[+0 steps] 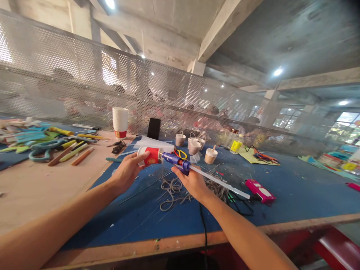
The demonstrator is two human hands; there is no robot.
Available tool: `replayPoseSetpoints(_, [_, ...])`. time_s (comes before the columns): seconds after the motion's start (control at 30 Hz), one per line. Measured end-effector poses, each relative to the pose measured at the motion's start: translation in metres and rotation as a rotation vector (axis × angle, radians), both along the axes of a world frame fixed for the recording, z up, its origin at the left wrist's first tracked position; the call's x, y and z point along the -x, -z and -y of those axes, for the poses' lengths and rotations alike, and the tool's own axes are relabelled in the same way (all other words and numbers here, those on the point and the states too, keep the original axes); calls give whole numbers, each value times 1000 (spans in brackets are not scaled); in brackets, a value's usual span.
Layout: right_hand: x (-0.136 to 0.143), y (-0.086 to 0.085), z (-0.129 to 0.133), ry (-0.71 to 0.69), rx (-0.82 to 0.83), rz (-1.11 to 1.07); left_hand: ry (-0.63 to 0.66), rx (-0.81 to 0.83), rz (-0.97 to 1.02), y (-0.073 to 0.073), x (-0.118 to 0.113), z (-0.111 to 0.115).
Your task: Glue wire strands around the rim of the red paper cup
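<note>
My left hand (128, 168) grips a red and white paper cup (153, 155), which is turned on its side with its base to the right. In my right hand (192, 180) is a blue glue gun (174, 160), its nozzle at the cup's base; whether it touches I cannot tell. A long clear glue stick (222, 182) sticks out of the gun's back end. Below the hands a heap of grey cord (171, 189) lies loose on the blue table mat (140, 221).
Behind stand several small cord-wrapped cups (194, 146), a stack of paper cups (120, 122) and a dark phone (154, 128). Teal scissors (46, 150) and tools lie left. At right are a pink box (261, 191) and a yellow-labelled bottle (236, 145). A perforated metal screen (135, 90) closes the back.
</note>
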State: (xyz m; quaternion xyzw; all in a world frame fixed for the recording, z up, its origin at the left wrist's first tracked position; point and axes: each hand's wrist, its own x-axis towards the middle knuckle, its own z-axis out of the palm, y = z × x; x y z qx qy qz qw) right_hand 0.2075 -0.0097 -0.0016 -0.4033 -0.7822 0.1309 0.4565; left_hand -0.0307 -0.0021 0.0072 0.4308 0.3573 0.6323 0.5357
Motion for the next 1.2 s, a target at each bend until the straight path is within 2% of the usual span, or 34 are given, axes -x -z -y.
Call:
replayPoseSetpoints(0.2, [-1, 3, -3, 52, -47, 77, 10, -25, -28, 1, 1, 0])
replayPoseSetpoints(0.47, [-2, 7, -6, 35, -68, 55, 15, -34, -39, 1, 0, 1])
replayPoseSetpoints(0.73, [-3, 6, -5, 81, -84, 124, -17, -59, -67, 0, 0, 2])
replayPoseSetpoints(0.93, [-3, 6, -5, 41, -90, 112, -8, -18, -42, 0, 0, 3])
replayPoseSetpoints(1.2, [-4, 6, -7, 66, -82, 111, -25, -13, -43, -1, 0, 4])
